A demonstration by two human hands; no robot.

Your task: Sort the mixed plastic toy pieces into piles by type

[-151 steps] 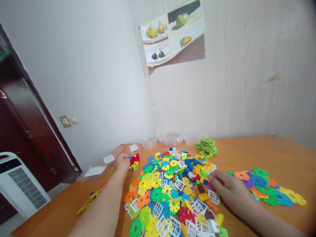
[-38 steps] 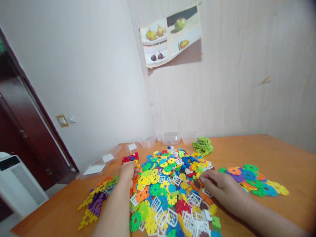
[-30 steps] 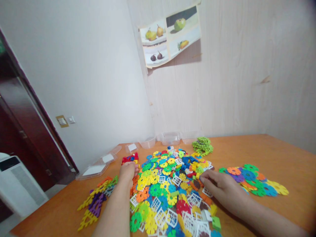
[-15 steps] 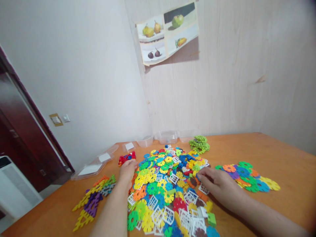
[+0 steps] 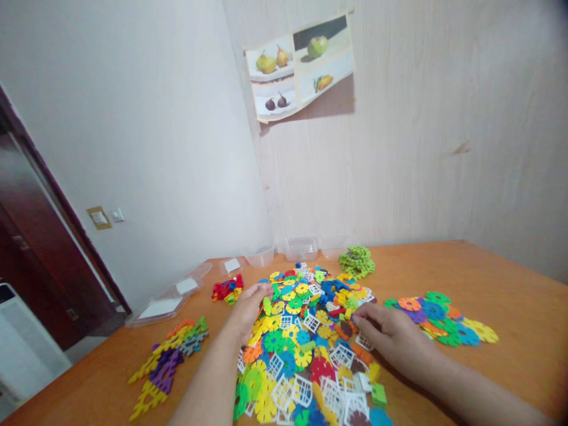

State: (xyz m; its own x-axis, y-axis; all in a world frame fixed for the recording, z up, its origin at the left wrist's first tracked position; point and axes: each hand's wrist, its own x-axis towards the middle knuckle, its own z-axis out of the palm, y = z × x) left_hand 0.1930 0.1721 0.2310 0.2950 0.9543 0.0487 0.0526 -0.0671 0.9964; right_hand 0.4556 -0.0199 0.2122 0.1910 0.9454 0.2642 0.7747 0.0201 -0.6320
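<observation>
A large pile of mixed plastic building pieces [image 5: 284,340] lies in front of me: notched flower discs, white window frames and small blocks. My left hand [image 5: 249,310] reaches over the pile's left edge, its fingers stretched out. Just by its fingertips a light green disc [image 5: 267,306] stands tilted. At the pile's right side is my right hand [image 5: 384,331], fingers curled and thumb near the forefinger. A bit of blue shows at its fingertips, too small to name. Close to that hand lie a white window frame [image 5: 364,342] and small yellow and red blocks.
On the wooden table [image 5: 501,390] are sorted groups: red pieces [image 5: 227,288], toothed strips [image 5: 166,361], flower discs [image 5: 444,319] and a green stack [image 5: 356,262]. Clear plastic tubs [image 5: 299,248] line the wall; lids [image 5: 162,305] lie at the left.
My left hand has moved right, from beside the red pieces onto the pile. Yellow and green pieces now show beside the red ones. The right hand has hardly moved.
</observation>
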